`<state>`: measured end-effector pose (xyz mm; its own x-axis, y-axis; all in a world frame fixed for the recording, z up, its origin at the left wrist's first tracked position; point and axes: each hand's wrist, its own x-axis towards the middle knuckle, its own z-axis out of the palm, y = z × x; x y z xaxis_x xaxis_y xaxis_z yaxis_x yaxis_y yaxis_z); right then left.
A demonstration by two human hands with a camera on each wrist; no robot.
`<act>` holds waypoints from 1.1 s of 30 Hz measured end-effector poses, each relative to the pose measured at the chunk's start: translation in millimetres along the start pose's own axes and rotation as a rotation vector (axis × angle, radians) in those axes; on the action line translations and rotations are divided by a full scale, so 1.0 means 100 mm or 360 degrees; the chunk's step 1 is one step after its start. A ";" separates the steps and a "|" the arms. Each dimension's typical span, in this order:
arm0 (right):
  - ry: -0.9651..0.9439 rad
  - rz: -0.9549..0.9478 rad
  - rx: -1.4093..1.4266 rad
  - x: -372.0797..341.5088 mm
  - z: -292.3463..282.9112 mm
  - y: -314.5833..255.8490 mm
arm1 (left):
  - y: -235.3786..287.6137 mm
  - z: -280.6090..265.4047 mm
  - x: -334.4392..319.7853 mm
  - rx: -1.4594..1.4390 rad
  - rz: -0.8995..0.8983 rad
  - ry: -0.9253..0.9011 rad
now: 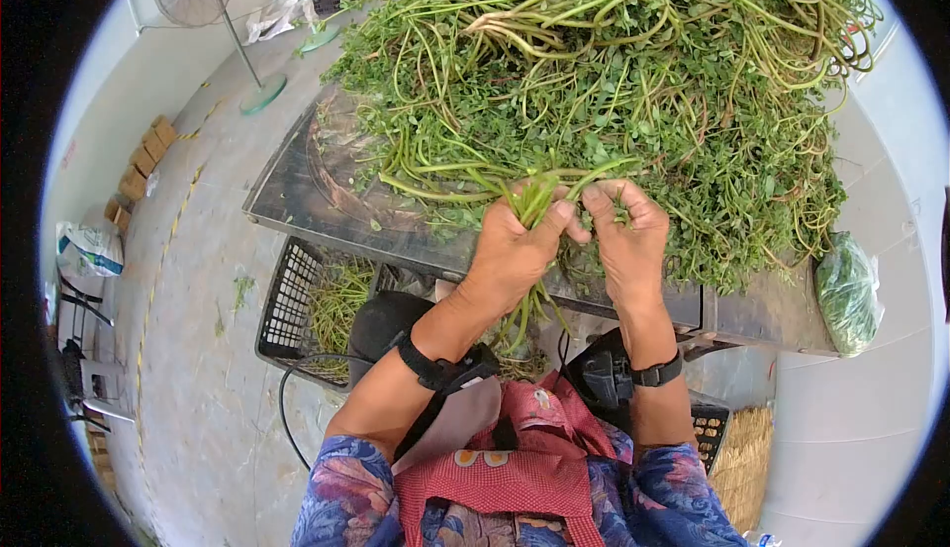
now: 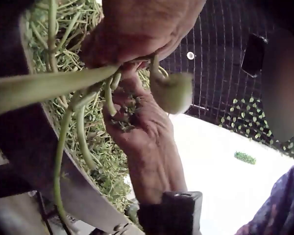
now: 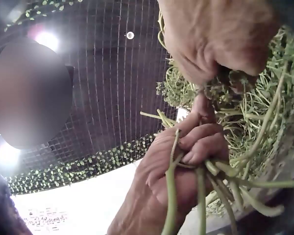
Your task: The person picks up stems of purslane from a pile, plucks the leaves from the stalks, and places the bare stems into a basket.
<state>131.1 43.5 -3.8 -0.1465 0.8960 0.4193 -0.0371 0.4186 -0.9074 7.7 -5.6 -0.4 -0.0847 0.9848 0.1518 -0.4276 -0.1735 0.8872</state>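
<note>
A bunch of green stems (image 1: 534, 200) is gripped in the left hand (image 1: 515, 250), its cut ends hanging below the fist. In the right wrist view, the fingers of the left hand (image 3: 179, 166) curl round several stems (image 3: 201, 196). Close beside it, the right hand (image 1: 633, 245) pinches a stem with small leaves between thumb and fingers. The left wrist view shows leafy bits (image 2: 129, 115) against the right hand (image 2: 147, 132). Behind both hands lies a large heap of leafy stems (image 1: 614, 101) on the dark table (image 1: 287, 186).
Under the table edge stands a black crate (image 1: 287, 299) holding stems. A bagged bundle of greens (image 1: 849, 295) lies at the table's right end. A standing fan (image 1: 262, 95), cardboard boxes (image 1: 134, 183) and a chair (image 1: 104, 389) are on the left.
</note>
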 end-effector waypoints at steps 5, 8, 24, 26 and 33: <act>0.0109 0.0468 0.0952 0.04 -0.27 -0.10 | 0.10 -0.15 0.03 -0.0098 -0.0169 0.0089; -0.0015 0.0559 0.1193 0.01 -0.37 -0.17 | 0.14 -0.13 0.03 -0.0151 -0.0182 0.0109; -0.0348 -0.0454 -0.0906 0.23 -0.44 -0.24 | 0.15 -0.10 0.03 0.0036 -0.0248 -0.0012; -0.0352 -0.0448 -0.0953 0.23 -0.51 -0.32 | 0.14 -0.13 0.07 0.0075 -0.0289 0.0044; -0.0624 -0.0886 -0.1431 0.24 -0.47 -0.38 | 0.18 -0.08 0.05 0.0220 -0.0361 0.0017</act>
<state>175.8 56.2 41.6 -0.6378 0.5092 0.5778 0.5084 0.8419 -0.1808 -7.9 -3.4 12.5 -0.0108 0.9980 -0.0617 -0.3096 0.0553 0.9493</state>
